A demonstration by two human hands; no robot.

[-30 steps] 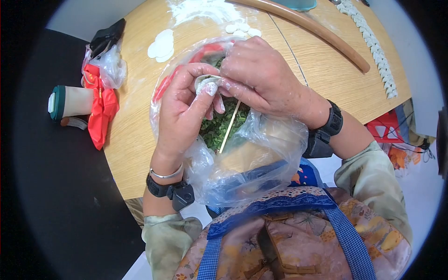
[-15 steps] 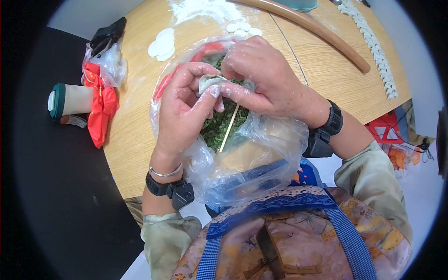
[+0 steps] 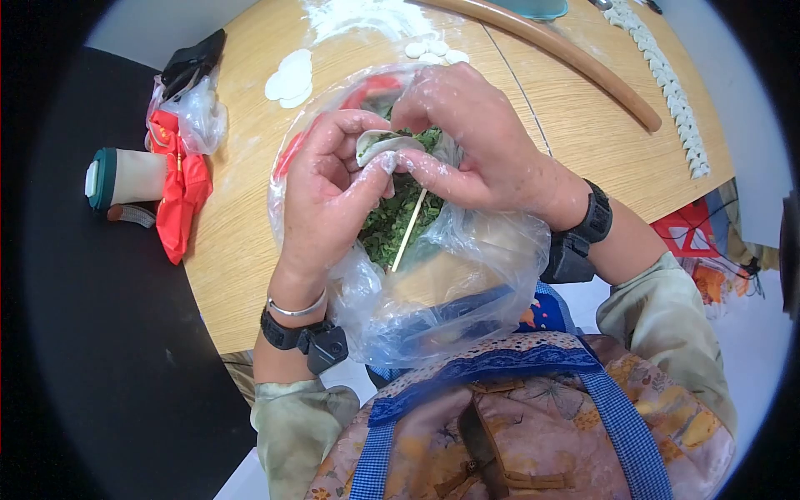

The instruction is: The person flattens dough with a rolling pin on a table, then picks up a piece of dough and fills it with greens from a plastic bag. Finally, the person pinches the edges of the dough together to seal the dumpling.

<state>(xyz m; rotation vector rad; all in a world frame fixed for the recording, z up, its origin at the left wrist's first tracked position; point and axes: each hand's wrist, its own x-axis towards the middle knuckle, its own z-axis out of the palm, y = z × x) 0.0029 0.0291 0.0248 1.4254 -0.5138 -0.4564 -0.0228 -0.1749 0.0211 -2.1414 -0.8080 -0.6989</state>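
Between my two hands is a half-folded dumpling [image 3: 385, 147], its pale wrapper curved around green filling. My left hand [image 3: 333, 175] cups it from the left, thumb pressed on its near edge. My right hand [image 3: 467, 137] pinches its right side with floury thumb and fingers; part of that grip is hidden behind the hand. Below them, chopped green filling [image 3: 387, 229] lies in a bowl lined with a clear plastic bag [image 3: 367, 312]. A thin pale stick [image 3: 408, 229] stands slanted in the filling.
Round wrappers lie in a stack [image 3: 289, 79] and a small group [image 3: 436, 52] behind the bowl, near scattered flour [image 3: 358, 18]. A long brown curved bar [image 3: 575, 58] and a row of folded dumplings [image 3: 667, 83] lie right. A cup [image 3: 125, 179] and red bag [image 3: 179, 187] are left.
The fingers of my right hand have lifted slightly and shifted left, leaving more of the dumpling's open wrapper and green filling visible. My left hand stays nearly in place.
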